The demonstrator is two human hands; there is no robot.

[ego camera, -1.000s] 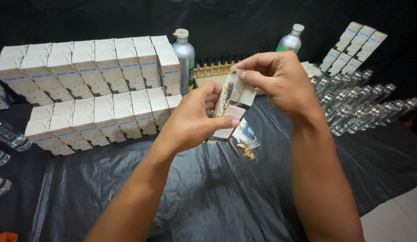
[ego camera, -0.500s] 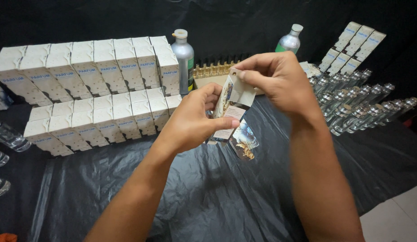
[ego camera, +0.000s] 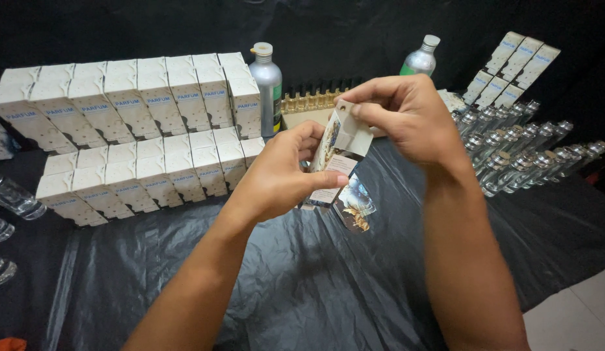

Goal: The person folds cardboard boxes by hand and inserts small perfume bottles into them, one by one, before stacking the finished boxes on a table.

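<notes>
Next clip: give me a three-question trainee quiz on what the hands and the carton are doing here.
1. True or false: both hands grip the same small printed carton.
2. Which hand pinches the carton's top flap?
A. left hand
B. right hand
C. neither
3. Fill in: the rows of white boxes stand on the person's ____ side, on the black plastic sheet.

Key: 1 true; 2 B; 3 left. The left hand holds the carton's lower body while the right works the flap. Another flat printed carton lies on the sheet just below, and clear glass bottles lie in rows on the right.
</notes>
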